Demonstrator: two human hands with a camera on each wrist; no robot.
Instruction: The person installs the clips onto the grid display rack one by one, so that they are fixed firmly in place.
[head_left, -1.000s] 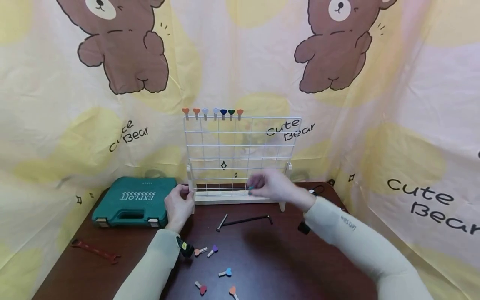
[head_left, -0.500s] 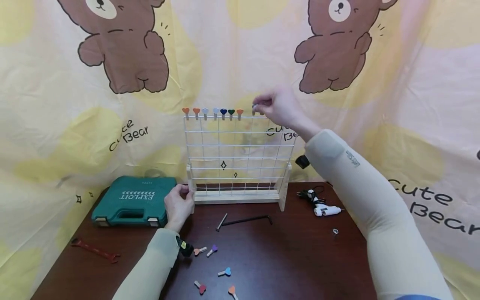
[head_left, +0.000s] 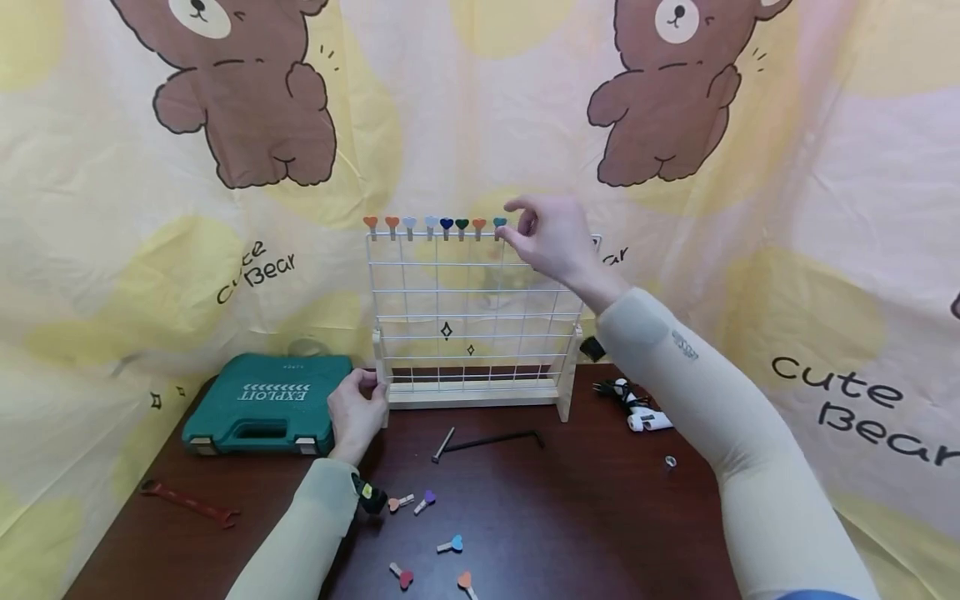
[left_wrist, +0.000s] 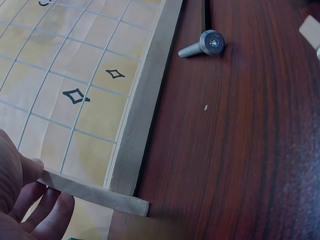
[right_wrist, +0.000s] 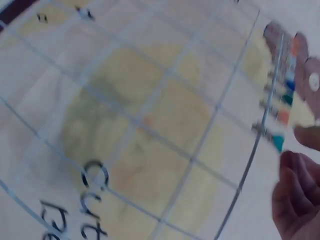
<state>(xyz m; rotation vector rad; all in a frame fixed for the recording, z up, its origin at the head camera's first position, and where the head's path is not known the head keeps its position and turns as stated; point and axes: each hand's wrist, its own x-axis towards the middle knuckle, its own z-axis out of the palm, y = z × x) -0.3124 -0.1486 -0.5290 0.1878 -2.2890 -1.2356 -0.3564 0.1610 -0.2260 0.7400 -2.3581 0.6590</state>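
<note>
A white wire grid (head_left: 480, 264) stands upright in a wooden stand (head_left: 472, 402). Clothespins with heart tops line the left part of its top wire: orange, pale blue, dark blue, green, and a teal heart clothespin (head_left: 500, 223) at the right end of the row. Beside this teal one is my right hand (head_left: 557, 240), its thumb and index finger spread apart; the right wrist view shows the teal clothespin (right_wrist: 277, 142) clipped on the wire, free of the fingertips. Low on the left, my left hand (head_left: 358, 415) pinches the stand's side post (left_wrist: 95, 196) between thumb and fingers.
Several loose heart clothespins, including a blue one (head_left: 451, 544), lie on the dark table. A bolt (head_left: 443, 445) and black hex key (head_left: 495, 440) lie before the stand. Around them are a green tool case (head_left: 270, 400), red wrench (head_left: 190, 502), white glue gun (head_left: 647, 419) and small metal nut (head_left: 671, 462).
My right hand rose from the lower grid to the top wire, moved left, and let go of the teal clothespin there. The left hand stayed on the post.
</note>
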